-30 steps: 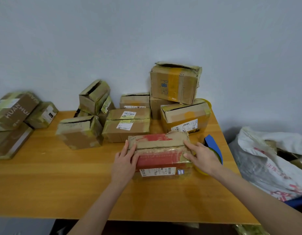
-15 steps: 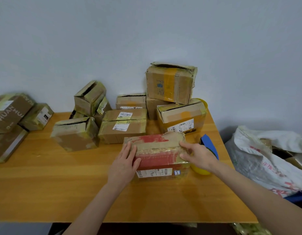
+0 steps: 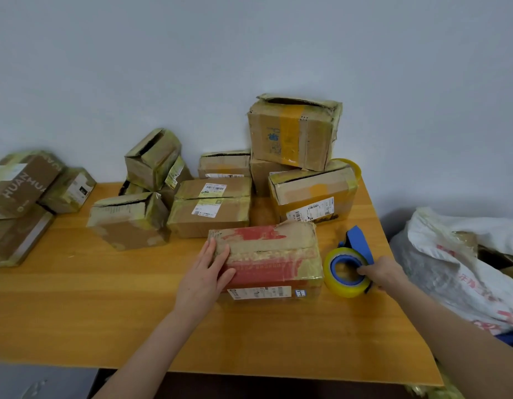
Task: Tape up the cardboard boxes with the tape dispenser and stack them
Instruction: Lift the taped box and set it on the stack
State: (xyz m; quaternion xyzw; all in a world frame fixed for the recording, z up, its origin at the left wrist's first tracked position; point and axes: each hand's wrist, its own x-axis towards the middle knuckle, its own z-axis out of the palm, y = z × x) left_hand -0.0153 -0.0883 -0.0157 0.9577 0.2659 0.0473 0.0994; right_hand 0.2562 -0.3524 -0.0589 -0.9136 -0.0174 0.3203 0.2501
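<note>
Red box (image 3: 271,254) flat; tape dispenser (image 3: 346,270) adj.

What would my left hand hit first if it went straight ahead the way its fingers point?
Likely the labelled brown box just behind the red box. The left hand lies flat on the red box's left end, fingers pointing toward it; depth is unclear.

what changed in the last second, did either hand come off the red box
The right hand left the right end of the red box and moved right to the tape dispenser, which its fingers now grip. The left hand stays pressed flat on the box's left end. The red box and the other boxes behind it have not moved.
</note>
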